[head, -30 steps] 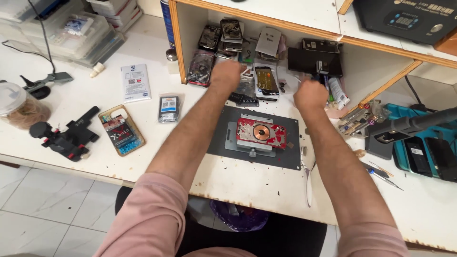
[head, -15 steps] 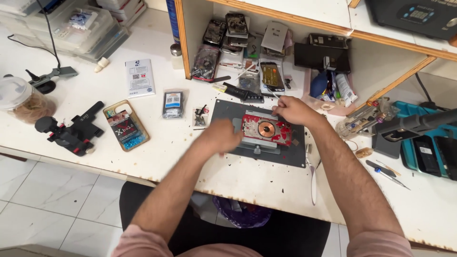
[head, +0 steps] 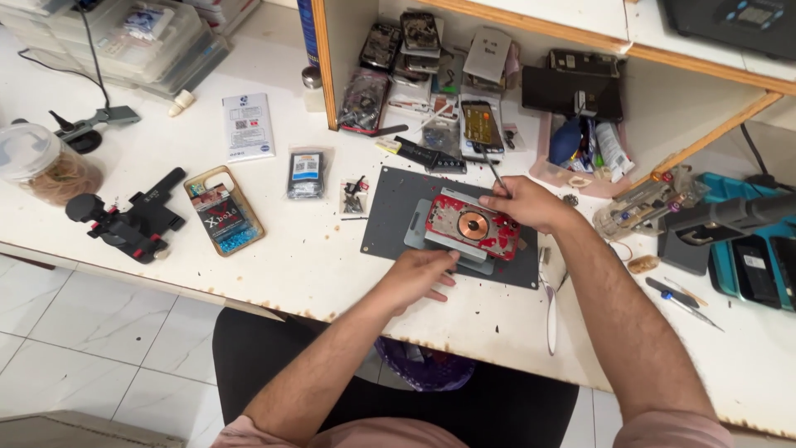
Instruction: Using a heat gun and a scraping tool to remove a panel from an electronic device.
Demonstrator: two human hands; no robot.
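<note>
An opened phone (head: pixel 473 226), its red back bared around a copper-coloured coil ring, lies flat in a grey holder (head: pixel 448 241) on a dark mat (head: pixel 390 211) near the front edge of a white bench (head: pixel 274 265). The left hand (head: pixel 419 276) rests loosely curled, empty, against the holder's near edge. The right hand (head: pixel 526 202), closed around a thin dark tool (head: pixel 495 174), sits at the phone's far right corner. A phone case (head: pixel 224 210) lies well to the left.
</note>
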